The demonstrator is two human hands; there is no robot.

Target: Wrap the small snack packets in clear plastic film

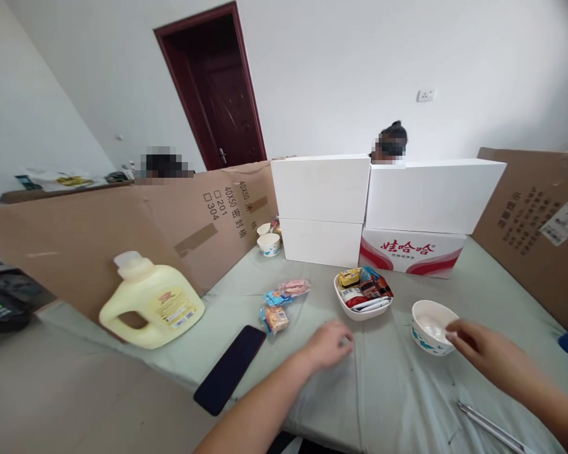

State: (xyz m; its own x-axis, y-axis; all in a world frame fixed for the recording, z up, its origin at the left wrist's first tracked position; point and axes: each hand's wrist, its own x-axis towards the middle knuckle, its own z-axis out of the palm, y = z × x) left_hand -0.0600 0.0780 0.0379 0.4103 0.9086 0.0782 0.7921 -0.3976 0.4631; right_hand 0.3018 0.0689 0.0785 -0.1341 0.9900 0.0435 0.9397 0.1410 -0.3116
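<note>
A white paper bowl (426,331) with a blue pattern stands upright at the right of the table. My right hand (490,350) reaches it from the right, thumb and fingers pinched at its rim. My left hand (329,345) hovers over the cloth in front of a white dish (363,313), fingers loosely curled and thumb apart, with nothing visible in it. Wrapped snacks (362,289) in yellow, blue, brown and red fill that dish. Left of it lie several more snack packets: a pink one (294,287), a blue one (277,297) and a biscuit packet (275,320).
A dark phone (230,370) and a pale yellow jug (154,306) are at left. White boxes (319,208) and cardboard panels (208,214) border the table. More bowls (269,244) stand behind. Silver tongs or a pen-like rod (490,425) lies front right. Two people sit beyond.
</note>
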